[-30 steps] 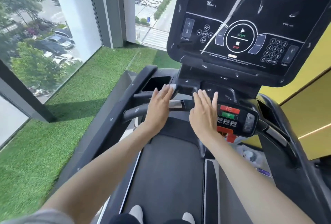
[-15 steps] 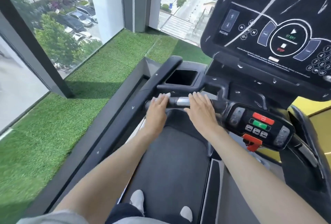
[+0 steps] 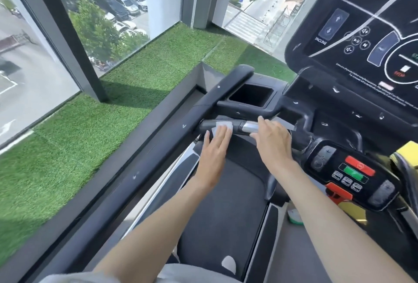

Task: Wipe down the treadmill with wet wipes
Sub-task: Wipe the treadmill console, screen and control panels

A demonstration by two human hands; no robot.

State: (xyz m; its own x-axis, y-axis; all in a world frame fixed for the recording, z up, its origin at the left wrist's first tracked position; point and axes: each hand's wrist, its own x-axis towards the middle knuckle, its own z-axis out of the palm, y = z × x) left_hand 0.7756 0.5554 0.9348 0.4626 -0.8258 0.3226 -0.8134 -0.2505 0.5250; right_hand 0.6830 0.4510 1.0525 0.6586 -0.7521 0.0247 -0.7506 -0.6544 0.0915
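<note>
I stand on a black treadmill [image 3: 226, 203] facing its front crossbar handle [image 3: 239, 125]. A white wet wipe [image 3: 222, 125] lies draped over the left part of that handle. My left hand [image 3: 214, 147] presses on the wipe with straight fingers. My right hand [image 3: 272, 140] rests flat on the handle's silver sensor section, just right of the wipe, fingers straight. The dark console screen [image 3: 371, 40] rises at the upper right.
A control pod with red and green buttons [image 3: 352, 174] sits right of my hands. An open cup tray [image 3: 251, 95] lies behind the handle. The long left side rail [image 3: 144, 158] runs beside green artificial turf [image 3: 90, 138] and tall windows. A small green-white object [image 3: 295, 216] lies lower right.
Both hands have slid left along the crossbar, away from the button pod. The wipe now shows under my left fingers. The view has turned left.
</note>
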